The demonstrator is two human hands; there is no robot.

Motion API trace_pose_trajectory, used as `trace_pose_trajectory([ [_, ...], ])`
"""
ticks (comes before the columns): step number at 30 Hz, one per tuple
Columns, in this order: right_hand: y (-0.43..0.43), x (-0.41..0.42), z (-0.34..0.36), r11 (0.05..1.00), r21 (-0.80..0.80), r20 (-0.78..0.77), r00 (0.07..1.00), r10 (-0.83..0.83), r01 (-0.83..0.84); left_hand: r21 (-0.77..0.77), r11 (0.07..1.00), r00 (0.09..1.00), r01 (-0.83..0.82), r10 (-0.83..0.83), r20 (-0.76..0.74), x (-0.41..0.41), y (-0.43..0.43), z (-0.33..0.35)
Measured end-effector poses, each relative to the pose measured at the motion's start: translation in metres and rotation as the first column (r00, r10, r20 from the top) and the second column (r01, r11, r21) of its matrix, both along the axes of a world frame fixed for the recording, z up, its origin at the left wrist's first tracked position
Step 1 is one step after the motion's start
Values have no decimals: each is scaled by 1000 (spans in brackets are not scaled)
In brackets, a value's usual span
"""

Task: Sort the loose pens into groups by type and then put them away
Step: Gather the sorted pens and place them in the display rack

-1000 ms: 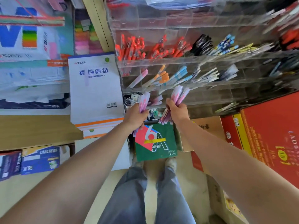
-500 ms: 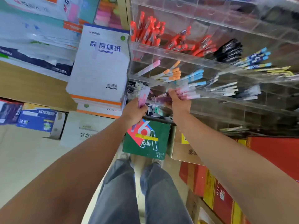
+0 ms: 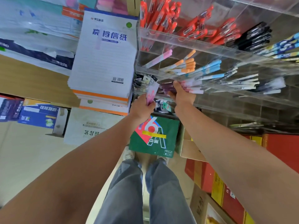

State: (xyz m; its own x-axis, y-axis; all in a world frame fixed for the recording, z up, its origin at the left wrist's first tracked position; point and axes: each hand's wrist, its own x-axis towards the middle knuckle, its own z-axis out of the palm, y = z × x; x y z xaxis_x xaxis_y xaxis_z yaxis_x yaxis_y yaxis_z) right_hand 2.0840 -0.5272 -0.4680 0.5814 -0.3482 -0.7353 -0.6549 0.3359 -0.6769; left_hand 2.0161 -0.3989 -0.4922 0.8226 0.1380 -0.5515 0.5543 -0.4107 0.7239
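My left hand (image 3: pixel 142 107) grips a small bunch of pink-capped pens (image 3: pixel 151 92), held upright just in front of the clear acrylic pen rack (image 3: pixel 161 71). My right hand (image 3: pixel 182 96) grips a larger bunch of pink and purple pens (image 3: pixel 191 88), laid sideways with their caps inside a lower compartment of the rack. Above it, one pink pen (image 3: pixel 159 59) lies alone in a compartment. Orange-capped pens (image 3: pixel 186 65) and blue-capped pens (image 3: pixel 210 68) fill the compartments beside it. Red pens (image 3: pixel 163 13) fill the top row.
A stack of lined writing pads (image 3: pixel 103 62) stands on the wooden shelf (image 3: pixel 32 81) left of the rack. Black pens (image 3: pixel 257 38) and white pens (image 3: pixel 242 81) fill compartments to the right. A green box (image 3: pixel 153 138) and red cartons (image 3: pixel 226 191) stand on the floor below.
My right hand has tipped its bunch from upright to sideways and pushed it into the lower compartment. My left hand stayed close to the rack. The camera moved nearer and tilted.
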Motion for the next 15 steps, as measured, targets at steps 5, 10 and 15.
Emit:
trace_pose_trajectory([
  [5,-6,-3,-8,994,-65,13,996,87,-86,-42,999,1000,6,-6,-7,0,1,-4],
  [10,-13,-7,-14,975,-158,88,981,172,-157,-70,997,1000,30,-30,-4,-1,2,-7],
  [15,-22,-17,-15,947,-249,154,958,244,-201,-79,996,999,52,-52,9,-3,1,-6],
])
